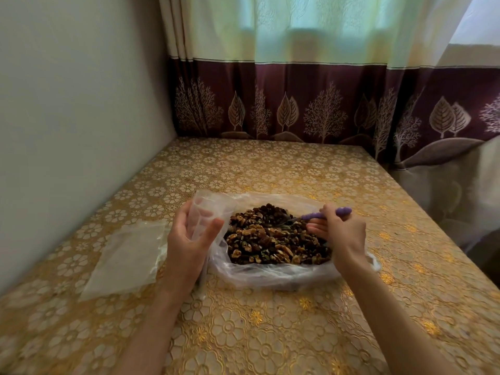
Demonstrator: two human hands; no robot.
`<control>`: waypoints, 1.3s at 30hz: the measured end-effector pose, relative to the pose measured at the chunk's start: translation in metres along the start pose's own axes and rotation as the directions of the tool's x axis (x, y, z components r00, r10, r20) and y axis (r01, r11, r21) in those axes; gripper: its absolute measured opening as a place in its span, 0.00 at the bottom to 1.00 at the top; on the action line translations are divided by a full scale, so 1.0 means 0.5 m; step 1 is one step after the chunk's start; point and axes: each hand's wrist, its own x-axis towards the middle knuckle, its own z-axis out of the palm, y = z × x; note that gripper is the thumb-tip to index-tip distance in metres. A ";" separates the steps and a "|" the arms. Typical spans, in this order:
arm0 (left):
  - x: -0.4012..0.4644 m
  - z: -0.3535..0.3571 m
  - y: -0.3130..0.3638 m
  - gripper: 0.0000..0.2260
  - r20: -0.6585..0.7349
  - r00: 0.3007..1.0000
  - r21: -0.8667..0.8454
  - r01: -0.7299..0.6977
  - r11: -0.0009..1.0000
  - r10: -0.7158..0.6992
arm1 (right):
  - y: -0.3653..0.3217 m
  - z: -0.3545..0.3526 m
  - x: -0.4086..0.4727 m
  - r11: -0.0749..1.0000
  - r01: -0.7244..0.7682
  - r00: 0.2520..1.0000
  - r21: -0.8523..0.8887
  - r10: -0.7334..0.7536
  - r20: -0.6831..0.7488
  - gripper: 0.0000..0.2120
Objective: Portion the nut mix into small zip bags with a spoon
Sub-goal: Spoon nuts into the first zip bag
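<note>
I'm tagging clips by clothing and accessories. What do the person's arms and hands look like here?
Both forearms are bare as far as the frame shows, with no sleeves in view. The left hand and right hand wear no gloves, and no rings, watch or bracelets are visible.

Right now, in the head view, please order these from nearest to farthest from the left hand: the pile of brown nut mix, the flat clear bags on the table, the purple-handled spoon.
1. Pile of brown nut mix, just right of the left hand.
2. Flat clear bags, on the table to its left.
3. Purple-handled spoon, beyond the nuts, in the right hand.

No text, label, brand, number or sign can be read anywhere, neither on the bags nor the curtain.
</note>
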 end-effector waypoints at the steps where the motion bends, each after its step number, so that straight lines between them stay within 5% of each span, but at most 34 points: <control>1: 0.000 0.001 0.001 0.42 0.001 1.000 0.003 -0.003 1.000 0.003 | -0.001 -0.002 0.000 0.998 -0.050 0.999 0.043 0.049 0.022 0.14; 13: -0.004 0.000 0.006 0.46 0.013 1.000 0.013 0.010 1.000 -0.010 | -0.026 0.000 -0.020 0.961 -0.218 0.973 0.169 0.201 0.116 0.13; 21: -0.006 0.003 0.005 0.28 0.038 0.999 -0.030 0.029 0.999 -0.028 | -0.057 -0.015 -0.030 0.966 -0.144 0.986 0.213 0.122 0.111 0.15; 26: -0.004 0.003 0.004 0.23 0.055 0.998 -0.057 0.028 0.998 -0.025 | -0.097 -0.004 -0.044 0.969 -0.045 0.989 0.243 0.008 0.151 0.16; 32: -0.005 0.002 0.006 0.30 0.034 0.999 -0.012 0.008 1.000 -0.008 | -0.142 0.032 -0.073 0.962 0.069 0.952 0.265 -0.142 0.270 0.17; 39: -0.007 0.001 0.012 0.45 0.069 0.998 -0.045 -0.002 0.999 0.005 | -0.145 0.081 -0.110 0.911 0.363 0.807 0.195 -0.412 0.423 0.13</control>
